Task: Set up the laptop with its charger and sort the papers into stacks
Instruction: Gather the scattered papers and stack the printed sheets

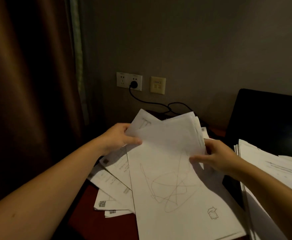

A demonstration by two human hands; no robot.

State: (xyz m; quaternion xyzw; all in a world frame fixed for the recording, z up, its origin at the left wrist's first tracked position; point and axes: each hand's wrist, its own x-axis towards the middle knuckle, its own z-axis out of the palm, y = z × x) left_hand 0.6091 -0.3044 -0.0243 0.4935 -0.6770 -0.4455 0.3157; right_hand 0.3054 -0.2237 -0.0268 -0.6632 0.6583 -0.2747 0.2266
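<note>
My left hand (119, 138) and my right hand (214, 157) both grip a sheaf of white papers (167, 134), lifted above the desk, left hand at its left edge, right hand at its right edge. Under it lies a large sheet with pen scribbles (174, 193) on top of loose printed papers (114, 181). The open black laptop (266, 122) stands at the right, its screen dark. A second paper stack (270, 168) rests in front of it, covering its keyboard area. The black charger cable (152, 102) runs from a plug in the wall socket (134, 84) down behind the papers.
A dark red desk surface (96, 220) shows at the lower left. A brown curtain (29, 84) hangs at the left. A second cream wall plate (157, 85) sits beside the socket on the grey wall.
</note>
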